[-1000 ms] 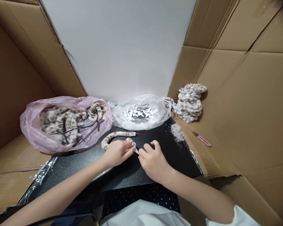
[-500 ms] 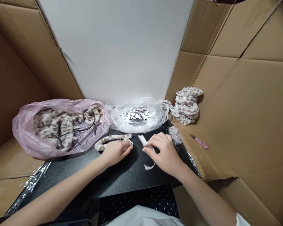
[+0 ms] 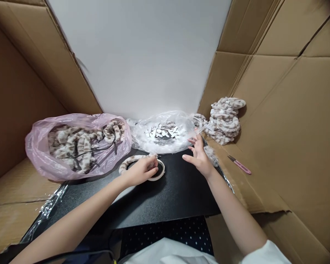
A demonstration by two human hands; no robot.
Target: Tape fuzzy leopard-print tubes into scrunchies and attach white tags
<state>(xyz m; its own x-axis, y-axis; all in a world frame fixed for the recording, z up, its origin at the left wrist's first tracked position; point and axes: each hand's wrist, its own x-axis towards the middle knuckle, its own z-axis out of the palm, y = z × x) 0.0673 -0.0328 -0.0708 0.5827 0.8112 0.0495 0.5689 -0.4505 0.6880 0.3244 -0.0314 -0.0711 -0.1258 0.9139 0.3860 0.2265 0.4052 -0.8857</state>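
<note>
My left hand (image 3: 141,171) is closed over the left side of a thin pale ring (image 3: 162,172) that looks like a roll of tape. Part of the ring is hidden under my fingers. Just behind that hand, a curved fluffy brown-and-white strip (image 3: 124,164) lies on the black table (image 3: 165,205). A flat white strip (image 3: 123,194) shows below my left wrist. My right hand (image 3: 200,158) is open with spread fingers and holds nothing visible. Its fingertips are by the right end of a clear plastic bag (image 3: 143,128) with small white pieces on it.
On the left is a pink plastic bag (image 3: 35,146) with fluffy strips and dark cords. A stack of fluffy pieces (image 3: 225,121) stands at right. Pink-handled thread snips (image 3: 240,165) lie on the cardboard, and grey fluff (image 3: 211,154) sits by the table edge. Cardboard walls (image 3: 297,121) enclose both sides.
My right hand has let go of the white strip, opened and moved up toward the clear bag. The ring at my left hand now shows as a full loop. The view has shifted slightly.
</note>
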